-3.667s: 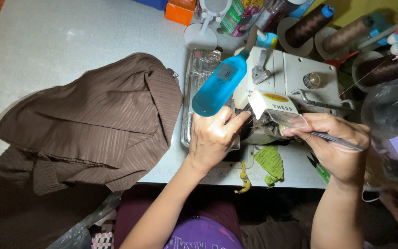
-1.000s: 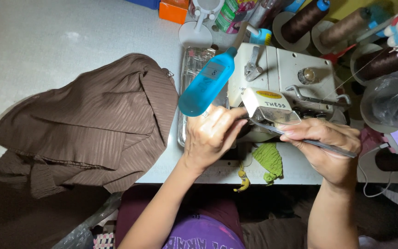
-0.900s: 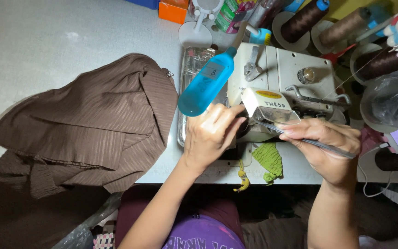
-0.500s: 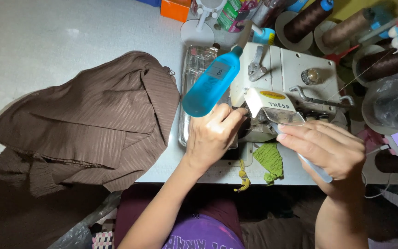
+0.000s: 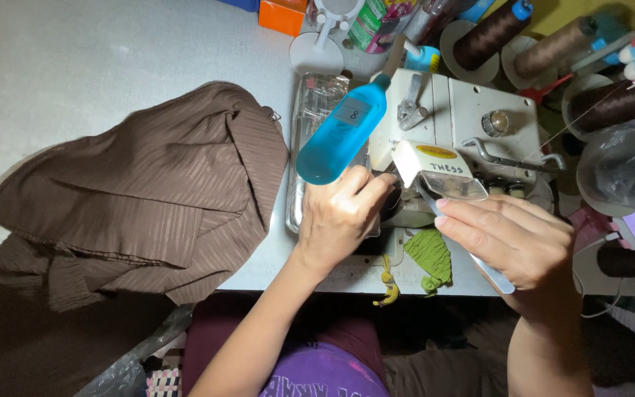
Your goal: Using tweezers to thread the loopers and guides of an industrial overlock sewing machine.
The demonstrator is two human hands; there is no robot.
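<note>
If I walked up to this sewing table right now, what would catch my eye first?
Most likely the bright blue bottle, lying tilted across the middle of the table just above the left hand. Next, the big heap of brown striped fabric spread over the left half of the table. Then the white sewing machine to the right, where the right hand holds a slim metal tool at its front.
</note>
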